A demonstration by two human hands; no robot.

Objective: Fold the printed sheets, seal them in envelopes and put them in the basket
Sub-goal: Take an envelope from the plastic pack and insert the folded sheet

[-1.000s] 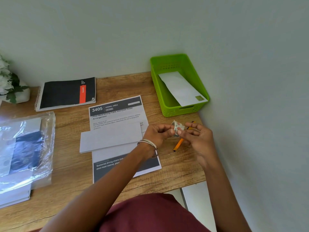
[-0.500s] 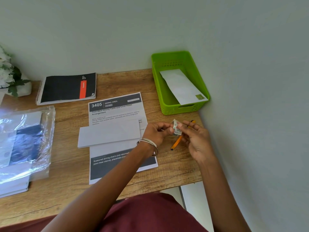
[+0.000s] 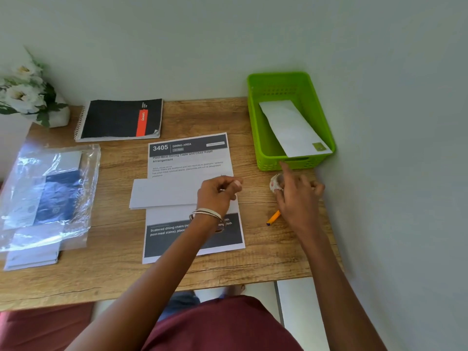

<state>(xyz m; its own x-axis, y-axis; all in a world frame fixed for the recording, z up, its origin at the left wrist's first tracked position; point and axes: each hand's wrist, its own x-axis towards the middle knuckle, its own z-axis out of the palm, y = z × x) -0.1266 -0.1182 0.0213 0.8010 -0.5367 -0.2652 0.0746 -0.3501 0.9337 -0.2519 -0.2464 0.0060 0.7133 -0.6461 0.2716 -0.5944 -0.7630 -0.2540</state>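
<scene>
A printed sheet headed "3405 DINING AREA" lies flat on the desk, with a white envelope lying across its middle. My left hand hovers over the envelope's right end, thumb and forefinger pinched together. What sits between them is too small to make out. My right hand is to the right, below the basket, and holds a small pale roll of stickers with the forefinger stretched out. The green basket at the back right holds one white envelope with a green sticker.
An orange pencil lies partly under my right hand. A black spiral notebook sits at the back. A clear plastic bag with envelopes lies at the left, and white flowers stand in the far left corner. A wall borders the desk's right edge.
My hands, joined on the roll a second ago, have come apart. The left one moved left over the envelope, and the right one kept the roll.
</scene>
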